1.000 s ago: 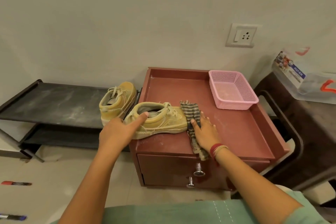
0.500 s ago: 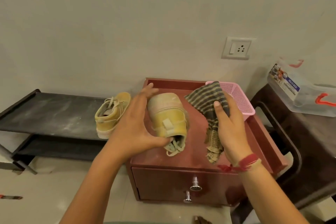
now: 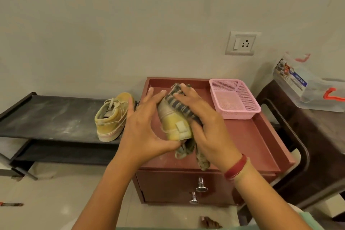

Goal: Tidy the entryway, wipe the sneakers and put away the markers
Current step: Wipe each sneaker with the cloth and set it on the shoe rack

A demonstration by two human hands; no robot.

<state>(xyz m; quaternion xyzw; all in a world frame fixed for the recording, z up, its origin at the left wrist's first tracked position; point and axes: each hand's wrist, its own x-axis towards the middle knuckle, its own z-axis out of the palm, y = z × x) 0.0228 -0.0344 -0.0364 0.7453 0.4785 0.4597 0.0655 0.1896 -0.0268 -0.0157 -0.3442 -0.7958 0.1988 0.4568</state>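
Sneaker [image 3: 173, 121]: centre frame; your left hand [image 3: 143, 129] curls round it, steadying it for wiping.
Cloth [image 3: 180, 103]: your right hand [image 3: 205, 127] grips it, fingers wrapped, against the shoe.

We get soft, even, rather dim indoor light with a warm yellowish cast and no hard shadows. Where the left hand [image 3: 143, 127] and right hand [image 3: 205, 127] close on the sneaker [image 3: 173, 123], detail is clearest, with the cloth [image 3: 179, 104] stripes readable though slightly soft. Beneath the grip a faint shade lies on the cabinet top [image 3: 242, 136]. Lower down, the knobs [image 3: 201, 185] catch small glints. Left of the grip the shelf [image 3: 46, 115] underside goes dark. Far out to the lower left the marker [image 3: 11, 204] smears, and straight edges bow.
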